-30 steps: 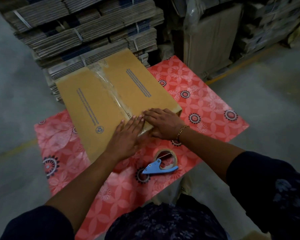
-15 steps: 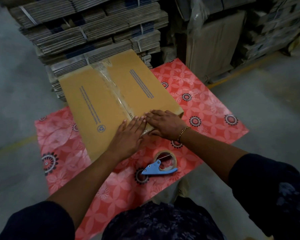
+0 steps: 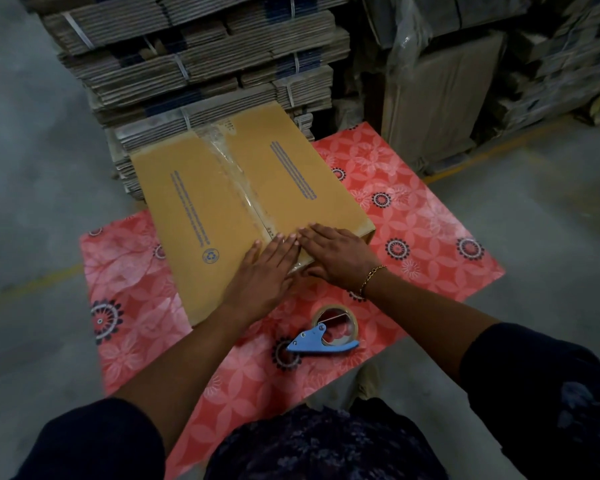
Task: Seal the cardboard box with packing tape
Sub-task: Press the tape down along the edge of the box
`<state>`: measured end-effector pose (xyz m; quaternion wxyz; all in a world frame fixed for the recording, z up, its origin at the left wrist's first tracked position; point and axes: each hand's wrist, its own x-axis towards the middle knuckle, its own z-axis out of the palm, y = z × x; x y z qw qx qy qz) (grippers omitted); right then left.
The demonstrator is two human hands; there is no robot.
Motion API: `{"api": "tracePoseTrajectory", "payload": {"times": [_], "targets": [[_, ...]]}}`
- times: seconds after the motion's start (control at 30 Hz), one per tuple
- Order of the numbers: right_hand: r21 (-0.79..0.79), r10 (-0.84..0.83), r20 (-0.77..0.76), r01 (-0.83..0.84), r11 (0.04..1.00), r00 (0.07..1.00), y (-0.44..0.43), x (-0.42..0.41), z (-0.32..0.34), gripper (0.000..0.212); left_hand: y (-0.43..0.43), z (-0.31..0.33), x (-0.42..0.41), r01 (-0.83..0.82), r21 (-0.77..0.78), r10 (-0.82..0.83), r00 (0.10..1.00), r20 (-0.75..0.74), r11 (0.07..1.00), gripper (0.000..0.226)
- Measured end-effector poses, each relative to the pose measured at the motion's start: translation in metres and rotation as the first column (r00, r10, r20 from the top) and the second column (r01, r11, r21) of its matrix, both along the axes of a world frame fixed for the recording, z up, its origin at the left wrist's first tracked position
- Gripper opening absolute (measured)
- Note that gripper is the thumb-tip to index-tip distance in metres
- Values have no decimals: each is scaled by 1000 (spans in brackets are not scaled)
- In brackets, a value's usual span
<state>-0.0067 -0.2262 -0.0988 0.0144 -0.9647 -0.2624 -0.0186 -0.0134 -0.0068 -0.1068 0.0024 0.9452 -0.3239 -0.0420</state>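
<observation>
1. The cardboard box [image 3: 201,216] lies flat-topped on a red patterned mat [image 3: 413,216], reaching away from both hands; its near end is under the palms.
2. A strip of clear packing tape [image 3: 234,174] runs along the centre seam of the box, from the far edge to the spot where the fingertips of both hands meet.
3. The left hand [image 3: 269,268] lies open and flat on the near end of the box, fingers together and pointing away from the person, over the tape's end.
4. The right hand [image 3: 336,252] is also open and flat, pressed on the near corner of the box just beside the left hand; its fingertips touch those of the left hand, and its thumb reaches down over the near side. A gold bracelet [image 3: 369,277] sits on its wrist.
5. Nearer the person than the hands, below the right wrist, a blue tape dispenser [image 3: 321,336] with its roll lies on the mat, apart from the box.
6. Beyond the hands, past the far end of the box, stand strapped bundles of flattened cartons [image 3: 194,64].
7. The mat rests on a grey concrete floor [image 3: 32,168].
</observation>
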Motion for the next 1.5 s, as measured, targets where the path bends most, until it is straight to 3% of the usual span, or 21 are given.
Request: {"api": "tracePoseTrajectory", "payload": {"times": [0.4, 0.5, 0.67, 0.77, 0.87, 0.93, 1.0, 1.03, 1.1, 1.2, 1.3, 1.5], "targets": [[4, 70, -6, -70, 998, 998, -7, 3, -1, 69, -3, 11, 3, 19, 38, -14, 990, -140, 999, 76], [55, 76, -106, -70, 996, 991, -12, 6, 2, 68, 3, 12, 3, 4, 29, 0, 991, -135, 1000, 84], [124, 130, -163, -110, 986, 978, -38, 3, 10, 67, 36, 8, -17, -325, -19, 322, 942, -99, 946, 98], [302, 4, -72, 18, 953, 997, -60, 10, 14, 53, 74, 6, -39, -597, -87, 590, 802, -92, 797, 89], [498, -259, -147, 297, 815, 955, -81, 29, 15, 59, 93, 3, -64, -834, -212, 796, 551, -251, 510, 95], [549, -343, -445, 555, 625, 827, -83, 43, 16, 70, 83, 4, -68, -918, -324, 758, 378, -531, 230, 94], [496, -264, -720, 743, 450, 641, -83, 60, 9, 82, 73, 4, -62, -912, -396, 605, 257, -754, -107, 74], [470, -211, -788, 786, 401, 578, -82, 67, 2, 90, 69, 4, -58, -873, -425, 550, 238, -801, -240, 64], [460, -143, -833, 811, 361, 535, -81, 76, -14, 96, 65, 1, -53, -809, -442, 501, 218, -837, -388, 62], [507, -117, -805, 776, 375, 582, -72, 73, -12, 63, 60, 2, -50, -797, -429, 540, 158, -827, -424, 62], [558, -118, -762, 738, 379, 637, -65, 68, -9, 50, 64, 6, -54, -796, -451, 553, 181, -813, -403, 65], [589, -130, -734, 721, 365, 666, -21, 54, -5, 79, 112, 13, -71, -776, -506, 583, 226, -780, -377, 54]]}}
